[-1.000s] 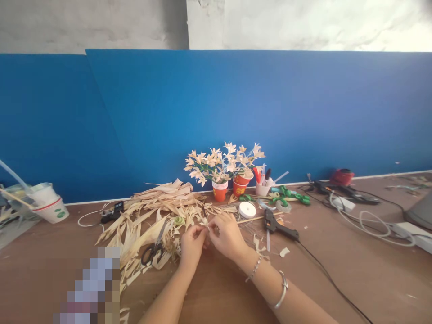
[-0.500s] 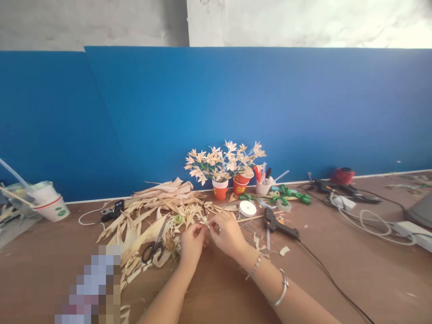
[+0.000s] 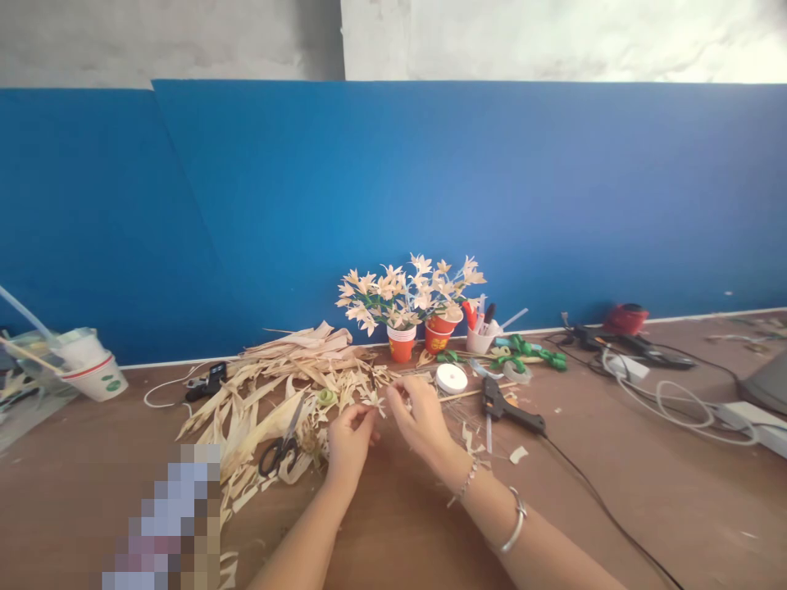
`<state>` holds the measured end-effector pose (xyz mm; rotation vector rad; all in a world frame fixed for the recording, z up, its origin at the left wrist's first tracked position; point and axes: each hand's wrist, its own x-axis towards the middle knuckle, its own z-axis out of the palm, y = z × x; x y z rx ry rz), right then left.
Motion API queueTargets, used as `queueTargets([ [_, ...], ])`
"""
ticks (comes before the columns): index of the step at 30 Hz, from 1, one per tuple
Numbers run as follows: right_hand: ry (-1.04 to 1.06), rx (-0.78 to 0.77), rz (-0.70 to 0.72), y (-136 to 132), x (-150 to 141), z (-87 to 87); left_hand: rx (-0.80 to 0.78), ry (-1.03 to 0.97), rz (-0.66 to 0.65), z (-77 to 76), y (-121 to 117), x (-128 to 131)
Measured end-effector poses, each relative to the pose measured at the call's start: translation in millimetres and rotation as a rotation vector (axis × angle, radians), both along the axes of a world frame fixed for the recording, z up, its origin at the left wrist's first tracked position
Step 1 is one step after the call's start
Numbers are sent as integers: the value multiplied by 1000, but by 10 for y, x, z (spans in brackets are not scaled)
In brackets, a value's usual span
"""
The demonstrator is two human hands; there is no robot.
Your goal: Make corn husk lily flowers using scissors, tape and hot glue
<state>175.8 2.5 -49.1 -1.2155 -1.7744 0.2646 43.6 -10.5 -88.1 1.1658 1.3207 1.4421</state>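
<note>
Between the thumb and fingers of my left hand (image 3: 350, 438) is a small pale husk flower (image 3: 375, 400), its petals spread at the fingertips. Just to its right, my right hand (image 3: 421, 418) hovers with fingers curved and apart, and nothing shows in it. Dried corn husks (image 3: 264, 410) lie in a heap left of and behind my hands. Black-handled scissors (image 3: 280, 453) rest on the heap's near edge. Beyond my right hand sit a roll of white tape (image 3: 451, 378) and a black glue gun (image 3: 510, 410).
Finished husk flowers (image 3: 393, 287) stand in red paper cups (image 3: 401, 348) against the blue partition (image 3: 295, 205). A cup of pens (image 3: 479, 338) and green tape-like pieces (image 3: 522, 351) are beside them. Cords and a power strip (image 3: 759, 430) lie right; a white cup (image 3: 98, 379) stands left.
My right hand has let go of the husk flower and drawn slightly right, its fingers opening. My left hand keeps hold of the flower, which shows more fully now.
</note>
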Motion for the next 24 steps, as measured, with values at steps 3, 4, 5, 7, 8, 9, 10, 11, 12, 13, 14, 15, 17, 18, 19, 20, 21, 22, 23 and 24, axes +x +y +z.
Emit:
queueTargets([
  [3,198,-289,77,86,8,-48,-1,0,-11,15,-3,11],
  [4,258,-387,132,111,7,-66,-1,0,-18,21,-5,15],
  [5,310,-465,185,130,4,-82,-1,-2,-25,29,-9,18],
  [7,384,-553,247,147,-2,-96,-1,-12,-33,42,-16,24],
  [8,403,-571,256,147,-5,-95,-4,-20,-35,48,-19,27],
  [9,414,-578,261,143,-8,-89,-8,-30,-37,53,-22,29],
  [10,421,-580,265,137,-9,-81,-13,-41,-39,56,-24,32],
  [11,426,-580,268,131,-10,-73,-17,-51,-43,59,-26,33],
  [12,432,-583,273,127,-10,-66,-20,-57,-48,61,-27,35],
  [13,439,-586,278,123,-10,-61,-22,-59,-53,61,-27,35],
  [14,446,-589,284,122,-10,-59,-23,-58,-58,60,-26,36],
  [15,451,-591,288,123,-9,-59,-23,-56,-62,59,-25,36],
  [17,459,-591,294,127,-9,-61,-18,-53,-61,52,-24,35],
  [18,461,-590,296,128,-8,-61,-15,-53,-57,49,-23,35],
  [19,462,-589,299,128,-8,-59,-12,-52,-53,45,-23,34],
  [20,463,-589,304,128,-7,-56,-10,-51,-51,41,-23,34],
  [21,463,-588,309,126,-5,-50,-8,-49,-49,37,-24,33],
  [22,464,-588,314,124,-4,-43,-6,-49,-49,34,-25,32],
  [23,465,-589,319,122,-2,-35,-5,-49,-49,32,-25,32],
  [24,465,-589,322,120,-1,-26,-4,-50,-49,30,-25,31],
])
